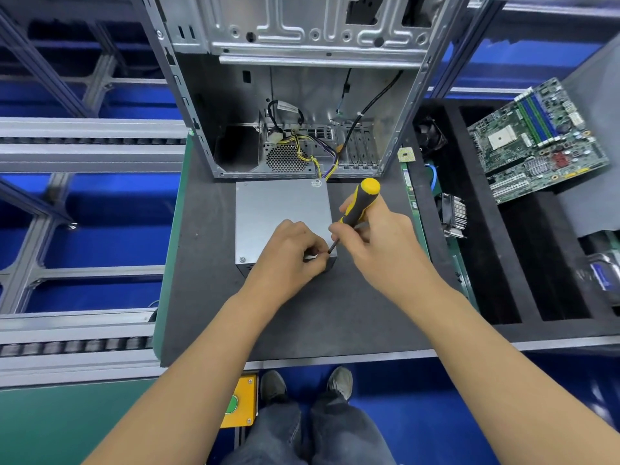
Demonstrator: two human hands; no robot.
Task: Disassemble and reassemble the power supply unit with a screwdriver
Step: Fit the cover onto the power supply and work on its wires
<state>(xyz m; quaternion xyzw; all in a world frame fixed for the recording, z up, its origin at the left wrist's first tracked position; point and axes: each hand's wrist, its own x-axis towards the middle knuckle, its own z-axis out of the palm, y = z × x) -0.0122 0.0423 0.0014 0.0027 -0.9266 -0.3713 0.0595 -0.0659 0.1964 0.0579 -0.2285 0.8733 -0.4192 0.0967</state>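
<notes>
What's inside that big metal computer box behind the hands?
Inside the computer case are black cables, a bundle of yellow and purple wires running out to the power supply unit, and a round mesh grille. The case walls hide anything farther in.

Right where the left hand (pixel 288 253) pinches at the screwdriver (pixel 355 209) tip, the fingers cover the screw itself, so I can't make it out. That hand also hides the near right corner of the power supply unit (pixel 278 209). Beyond the grip, the computer case (pixel 302 95) runs off the top edge; the motherboard's (pixel 536 142) small parts, off to the right, are too fine to tell.
</notes>
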